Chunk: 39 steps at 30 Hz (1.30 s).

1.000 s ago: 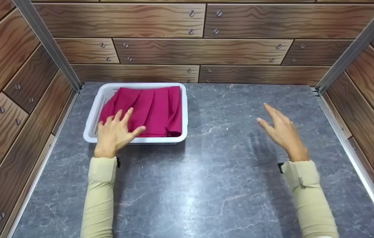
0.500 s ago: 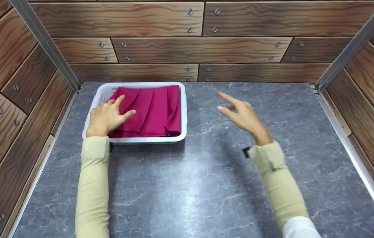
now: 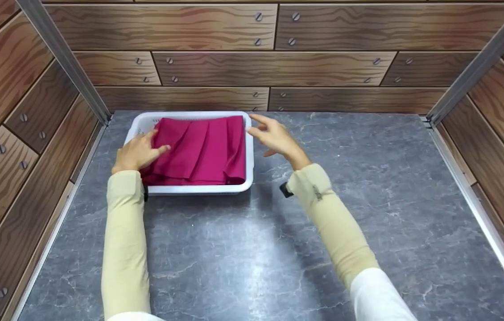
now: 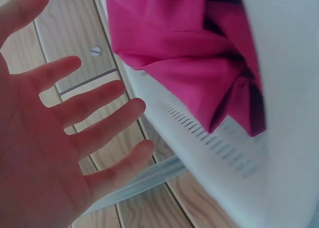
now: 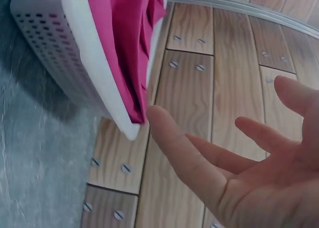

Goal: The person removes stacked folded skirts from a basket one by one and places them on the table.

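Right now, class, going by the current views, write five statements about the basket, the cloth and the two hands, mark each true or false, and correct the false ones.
1. The magenta cloth lies inside the white plastic basket. True.
2. Both hands are clenched into fists. False: the left hand and the right hand have extended fingers.
3. The basket's walls are perforated. True.
4. The basket stands at the tabletop's near right corner. False: it stands toward the far left of the gray marbled tabletop.
5. The right hand is beside the basket's right rim. True.
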### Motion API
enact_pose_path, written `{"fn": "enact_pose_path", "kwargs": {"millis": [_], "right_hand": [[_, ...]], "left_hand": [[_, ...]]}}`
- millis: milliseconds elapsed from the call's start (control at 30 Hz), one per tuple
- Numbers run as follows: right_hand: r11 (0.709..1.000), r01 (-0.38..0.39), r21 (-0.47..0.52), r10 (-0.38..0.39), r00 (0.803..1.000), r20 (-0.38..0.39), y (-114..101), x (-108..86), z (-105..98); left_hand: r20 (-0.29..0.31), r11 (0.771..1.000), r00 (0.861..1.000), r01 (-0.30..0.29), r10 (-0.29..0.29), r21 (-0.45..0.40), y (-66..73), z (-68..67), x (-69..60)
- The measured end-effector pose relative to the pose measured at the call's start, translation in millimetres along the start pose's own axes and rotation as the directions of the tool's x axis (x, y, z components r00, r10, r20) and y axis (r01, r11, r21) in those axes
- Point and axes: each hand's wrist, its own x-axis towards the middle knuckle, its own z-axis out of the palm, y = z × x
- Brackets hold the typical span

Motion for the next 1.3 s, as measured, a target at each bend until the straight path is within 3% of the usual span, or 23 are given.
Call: {"fn": "enact_pose_path", "kwargs": {"millis": [300,500,833,967,1100,1200,1300], "right_hand": [[0.979,-0.151,0.140,0.140,0.987,0.082,-11,24.4,27],[0.982,-0.186,0.026,0.184,0.981,0.069,-12,34.2,42],[0.967,-0.243,-0.070,0.245,0.969,0.015,-17,39.8,59],[0.971,-0.229,-0.068,0.231,0.973,0.027,-16,41.9,74],[0.973,-0.192,-0.129,0.192,0.981,-0.009,-14,43.6,93],[0.958,-0.223,-0.183,0.214,0.975,-0.063,-13,43.4,107],[0.923,-0.272,-0.272,0.249,0.961,-0.117,-12,43.2,119]], "left_hand": [[0.059,0.997,0.998,0.029,-0.025,-0.070,-4.2,-2.7,15.7],[0.136,0.988,0.991,0.016,0.004,-0.152,-3.9,2.8,25.4],[0.169,0.987,0.986,0.031,-0.004,-0.157,-10.8,12.5,32.6],[0.168,0.985,0.986,0.033,-0.005,-0.166,-16.8,13.8,33.3],[0.164,0.981,0.987,0.034,-0.003,-0.188,-17.8,14.4,35.4],[0.180,0.978,0.984,0.052,-0.015,-0.200,-15.5,15.9,38.2],[0.197,0.971,0.979,0.090,-0.045,-0.221,-12.5,17.7,41.1]]}}
